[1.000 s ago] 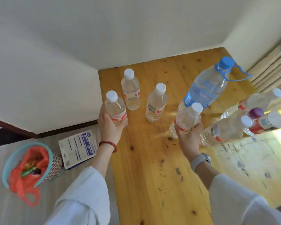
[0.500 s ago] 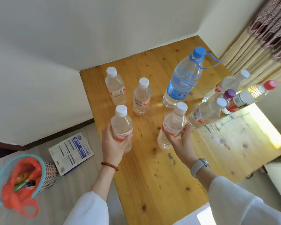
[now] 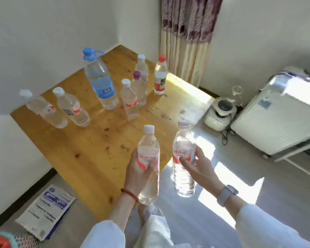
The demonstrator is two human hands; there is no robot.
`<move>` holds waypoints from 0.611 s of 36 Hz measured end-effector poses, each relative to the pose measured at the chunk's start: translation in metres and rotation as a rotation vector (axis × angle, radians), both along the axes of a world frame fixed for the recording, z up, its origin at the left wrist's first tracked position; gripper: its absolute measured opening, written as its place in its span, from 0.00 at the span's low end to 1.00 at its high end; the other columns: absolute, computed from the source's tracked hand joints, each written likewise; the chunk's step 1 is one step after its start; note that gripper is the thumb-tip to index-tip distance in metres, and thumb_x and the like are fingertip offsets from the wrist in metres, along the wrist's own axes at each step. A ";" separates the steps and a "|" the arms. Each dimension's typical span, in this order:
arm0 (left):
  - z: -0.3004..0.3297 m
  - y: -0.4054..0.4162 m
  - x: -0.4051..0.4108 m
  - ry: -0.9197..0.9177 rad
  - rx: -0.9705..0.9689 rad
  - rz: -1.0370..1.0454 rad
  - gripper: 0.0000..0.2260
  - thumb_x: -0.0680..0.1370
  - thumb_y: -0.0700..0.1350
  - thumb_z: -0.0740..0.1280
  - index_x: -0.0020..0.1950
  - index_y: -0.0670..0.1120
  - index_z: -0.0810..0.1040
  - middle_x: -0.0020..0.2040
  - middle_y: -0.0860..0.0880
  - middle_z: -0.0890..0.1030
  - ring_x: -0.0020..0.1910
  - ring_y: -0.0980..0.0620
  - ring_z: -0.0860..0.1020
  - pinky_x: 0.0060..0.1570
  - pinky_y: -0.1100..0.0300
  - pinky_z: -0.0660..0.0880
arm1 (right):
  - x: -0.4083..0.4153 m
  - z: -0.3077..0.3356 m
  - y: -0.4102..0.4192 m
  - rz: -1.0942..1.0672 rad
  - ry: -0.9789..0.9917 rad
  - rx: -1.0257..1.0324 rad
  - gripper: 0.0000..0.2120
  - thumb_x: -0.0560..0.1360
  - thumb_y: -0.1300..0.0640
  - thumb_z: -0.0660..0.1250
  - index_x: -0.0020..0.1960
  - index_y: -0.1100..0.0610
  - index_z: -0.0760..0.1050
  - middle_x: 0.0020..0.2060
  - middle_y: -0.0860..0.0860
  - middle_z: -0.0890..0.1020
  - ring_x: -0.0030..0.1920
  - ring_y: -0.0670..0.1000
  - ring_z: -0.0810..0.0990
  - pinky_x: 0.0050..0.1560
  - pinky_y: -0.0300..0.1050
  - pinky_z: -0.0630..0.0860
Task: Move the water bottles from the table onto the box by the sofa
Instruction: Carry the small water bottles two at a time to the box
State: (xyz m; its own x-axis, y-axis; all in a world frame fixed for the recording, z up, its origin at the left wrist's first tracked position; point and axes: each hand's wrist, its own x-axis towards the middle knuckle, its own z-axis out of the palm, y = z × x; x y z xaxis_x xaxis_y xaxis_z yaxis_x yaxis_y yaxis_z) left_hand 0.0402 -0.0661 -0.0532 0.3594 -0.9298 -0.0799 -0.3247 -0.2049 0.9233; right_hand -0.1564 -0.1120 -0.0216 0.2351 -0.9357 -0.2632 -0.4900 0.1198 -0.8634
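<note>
Lifted off the yellow wooden bench point(image 3: 89, 154): 2 small clear white-capped water bottles, left hand point(image 3: 139, 173) wrapped around one point(image 3: 148, 158), right hand point(image 3: 198, 166) around the other point(image 3: 183, 158). Turned rightward; 7 left standing, box unseen.

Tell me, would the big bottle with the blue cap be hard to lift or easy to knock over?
The big blue-capped bottle looks nearly full of water, so it is probably heavy. It stands tall on a narrow base, so a push up high might tip it. The blue carry loop at its neck should make lifting easier.
</note>
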 end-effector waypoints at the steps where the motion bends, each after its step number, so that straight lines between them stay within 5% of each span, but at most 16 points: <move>1: 0.003 0.000 -0.024 -0.006 0.011 -0.050 0.23 0.61 0.65 0.64 0.52 0.56 0.68 0.44 0.55 0.78 0.41 0.57 0.78 0.38 0.66 0.74 | -0.026 0.003 0.011 -0.037 0.024 -0.003 0.21 0.72 0.51 0.68 0.62 0.49 0.64 0.47 0.45 0.80 0.46 0.46 0.81 0.50 0.47 0.78; 7: 0.016 0.009 -0.180 -0.009 0.011 -0.360 0.31 0.62 0.66 0.65 0.59 0.50 0.68 0.51 0.48 0.78 0.48 0.49 0.78 0.48 0.53 0.76 | -0.184 0.012 0.085 -0.306 0.180 -0.043 0.30 0.70 0.39 0.66 0.64 0.55 0.63 0.50 0.53 0.80 0.45 0.52 0.80 0.44 0.49 0.79; 12: 0.035 0.021 -0.317 -0.002 -0.022 -0.624 0.28 0.62 0.65 0.66 0.56 0.52 0.67 0.48 0.50 0.77 0.44 0.53 0.77 0.41 0.61 0.75 | -0.303 0.018 0.146 -0.594 0.236 -0.012 0.34 0.65 0.32 0.63 0.64 0.50 0.62 0.46 0.49 0.79 0.42 0.47 0.77 0.43 0.46 0.74; 19: 0.039 0.032 -0.492 -0.076 -0.094 -1.056 0.27 0.66 0.63 0.69 0.59 0.55 0.65 0.52 0.51 0.76 0.48 0.53 0.78 0.45 0.55 0.78 | -0.432 0.026 0.223 -1.042 0.201 0.006 0.33 0.63 0.33 0.61 0.61 0.51 0.65 0.47 0.48 0.79 0.44 0.52 0.78 0.45 0.46 0.72; 22: 0.035 0.038 -0.567 -0.068 -0.131 -1.214 0.28 0.69 0.54 0.71 0.64 0.50 0.65 0.55 0.52 0.75 0.50 0.56 0.77 0.47 0.66 0.75 | -0.484 0.022 0.250 -1.234 0.209 0.004 0.33 0.59 0.30 0.60 0.54 0.52 0.67 0.45 0.51 0.79 0.45 0.55 0.79 0.47 0.50 0.74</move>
State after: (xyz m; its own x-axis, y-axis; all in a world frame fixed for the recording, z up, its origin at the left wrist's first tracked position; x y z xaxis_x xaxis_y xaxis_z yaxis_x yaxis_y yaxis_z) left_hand -0.5269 -0.0277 -0.0180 -0.7474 -0.6640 0.0245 -0.2887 0.3578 0.8881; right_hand -0.6404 0.1383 0.0008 -0.8434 -0.5013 -0.1932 -0.1769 0.5987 -0.7812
